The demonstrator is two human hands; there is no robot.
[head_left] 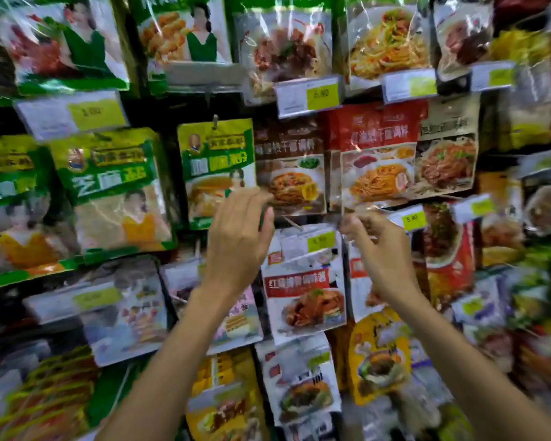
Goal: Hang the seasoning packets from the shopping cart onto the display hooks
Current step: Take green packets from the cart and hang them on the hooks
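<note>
Right hand (379, 249) is up just left of the 5.90 price tag (411, 219), fingertips pinching the clear bottom edge of the red seasoning packet (377, 154), which hangs on the display above and left of that tag. Left hand (239, 240), further left of the tag, curls its fingers at the brown packet (290, 167)'s lower corner, and whether it actually grips I can't tell.

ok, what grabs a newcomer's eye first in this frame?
Two bare hands raised mid-frame: the left hand is at the lower corner of a brown packet, and the right hand pinches the bottom edge of a red packet. Green packets fill the left, with yellow price tags above.
</note>
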